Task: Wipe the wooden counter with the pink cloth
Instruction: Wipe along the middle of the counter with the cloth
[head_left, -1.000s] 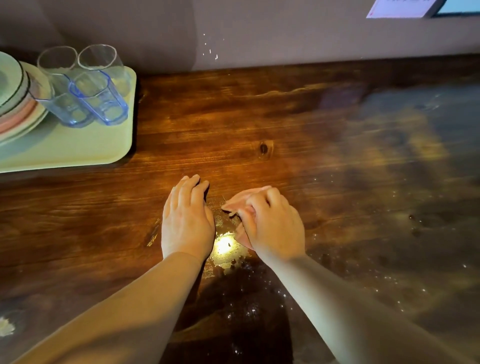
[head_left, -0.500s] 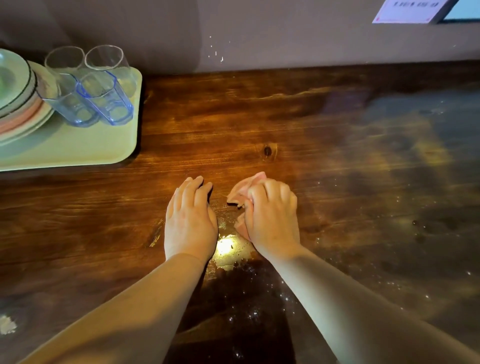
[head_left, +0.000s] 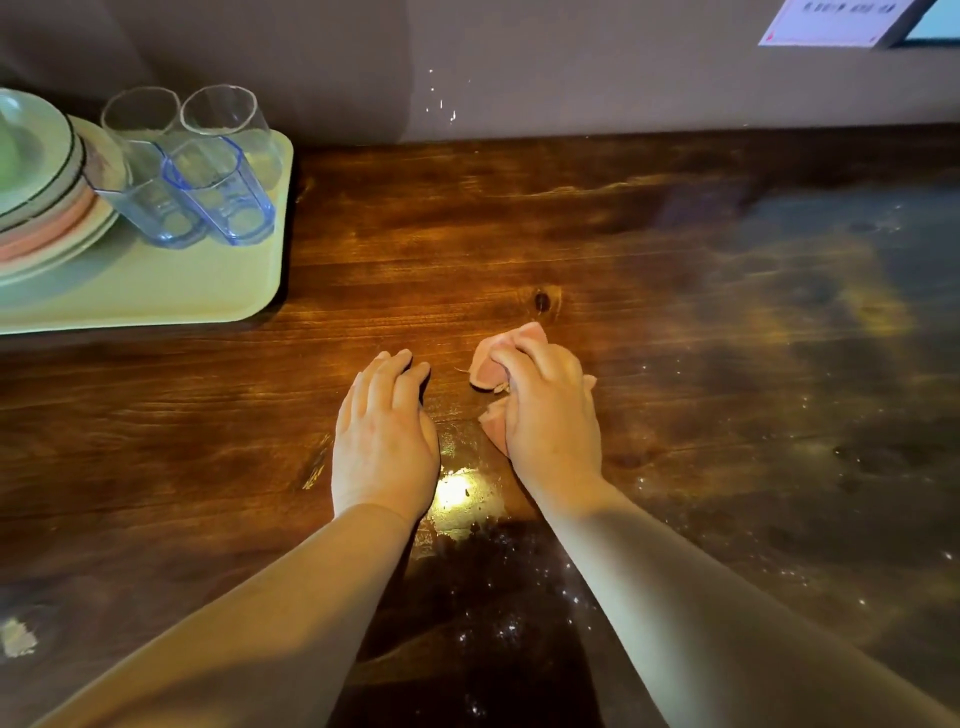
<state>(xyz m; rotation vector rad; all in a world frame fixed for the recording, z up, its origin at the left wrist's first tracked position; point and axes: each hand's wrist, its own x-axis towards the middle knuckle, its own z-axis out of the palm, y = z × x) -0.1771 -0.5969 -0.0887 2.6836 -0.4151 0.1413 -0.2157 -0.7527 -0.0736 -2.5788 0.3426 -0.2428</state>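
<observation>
Your right hand (head_left: 550, 415) is curled tight around the bunched pink cloth (head_left: 498, 364), pressing it onto the wooden counter (head_left: 649, 270) just below a dark knot (head_left: 542, 300). Your left hand (head_left: 382, 436) lies flat beside it, fingers together, holding nothing.

Single head-worn wide-angle view, forward and down, close over wooden counter (head_left: 519, 218); wall beyond

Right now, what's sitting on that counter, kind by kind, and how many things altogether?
Clear tumblers: 2
Tray: 1
Stack of plates: 1; count within unclear
Pink cloth, under the right hand: 1
Total: 5
</observation>
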